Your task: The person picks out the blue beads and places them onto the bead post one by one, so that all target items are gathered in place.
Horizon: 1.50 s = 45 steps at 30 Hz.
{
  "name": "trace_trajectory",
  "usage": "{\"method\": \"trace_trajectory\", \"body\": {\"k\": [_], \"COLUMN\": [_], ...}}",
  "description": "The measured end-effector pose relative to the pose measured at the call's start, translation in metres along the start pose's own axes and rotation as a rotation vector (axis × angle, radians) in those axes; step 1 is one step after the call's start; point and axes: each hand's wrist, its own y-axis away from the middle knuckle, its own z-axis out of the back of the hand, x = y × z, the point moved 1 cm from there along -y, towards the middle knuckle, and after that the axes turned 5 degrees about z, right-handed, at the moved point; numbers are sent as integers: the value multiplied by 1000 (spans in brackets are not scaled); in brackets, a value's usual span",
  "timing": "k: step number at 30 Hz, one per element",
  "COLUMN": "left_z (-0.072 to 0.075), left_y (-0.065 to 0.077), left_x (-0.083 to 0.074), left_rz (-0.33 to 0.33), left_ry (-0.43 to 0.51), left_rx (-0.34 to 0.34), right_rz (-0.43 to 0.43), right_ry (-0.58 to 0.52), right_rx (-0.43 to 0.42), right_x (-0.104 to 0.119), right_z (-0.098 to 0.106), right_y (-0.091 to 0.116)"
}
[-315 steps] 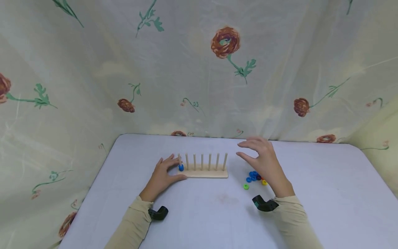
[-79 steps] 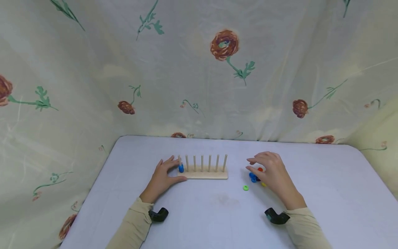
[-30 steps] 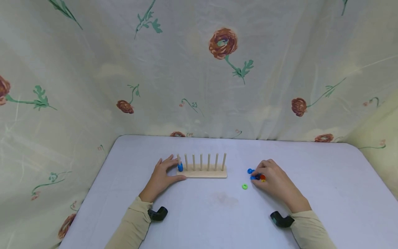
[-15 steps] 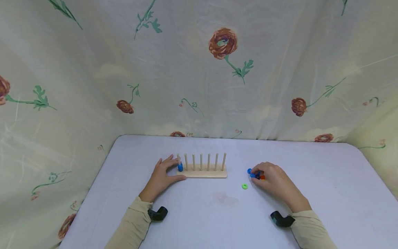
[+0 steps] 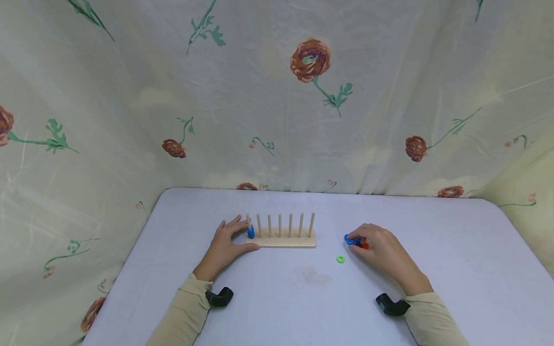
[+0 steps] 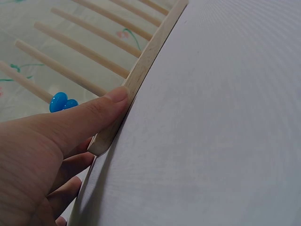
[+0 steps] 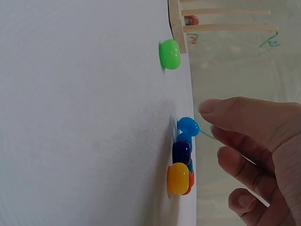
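At the left end of a wooden peg rack (image 5: 281, 243), my left hand (image 5: 222, 247) grips the base. In the left wrist view its thumb (image 6: 96, 117) lies on the base's edge. Blue beads (image 5: 251, 232) are stacked on the leftmost peg. My right hand (image 5: 381, 250) is at a cluster of beads, thumb and index finger curved around a blue bead (image 5: 351, 241). A sliver of blue shows at the index fingertip in the right wrist view; whether a bead is pinched there is hidden. Below it lie a blue bead (image 7: 189, 127), a dark blue bead (image 7: 181, 153) and a yellow bead (image 7: 178, 179).
A green bead (image 5: 340, 259) lies apart, between the rack and the cluster. Orange-red beads (image 5: 365, 246) are partly hidden by my right hand. The white table (image 5: 277, 302) meets a flowered curtain at its back edge.
Since the earliest frame, the bead stack on the left peg has grown. My right hand has come down to the cluster and the blue beads there have shifted. My left hand stays put.
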Motion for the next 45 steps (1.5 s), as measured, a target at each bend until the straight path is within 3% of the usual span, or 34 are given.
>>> {"method": "trace_trajectory", "body": {"k": [13,23,36,41,45], "left_z": [0,0,-1,0,0], "left_y": [0,-1,0,-1,-1], "left_x": [0,-1,-1,-1,-1], "left_rz": [-3,-9,0,7,13], "left_ry": [-4,-12,-4,-7,-12], "left_rx": [5,-1,7,6,7], "right_rz": [-20,47,156,182,182], "right_ry": [-8,-94,-231,-331,-355], "right_rx": [-1,-98,-303,-318,-268], "right_x": [2,8,57,88,111], "right_z": [1,10,18,14,5], "right_y": [0,-13,-60,-79,-93]}}
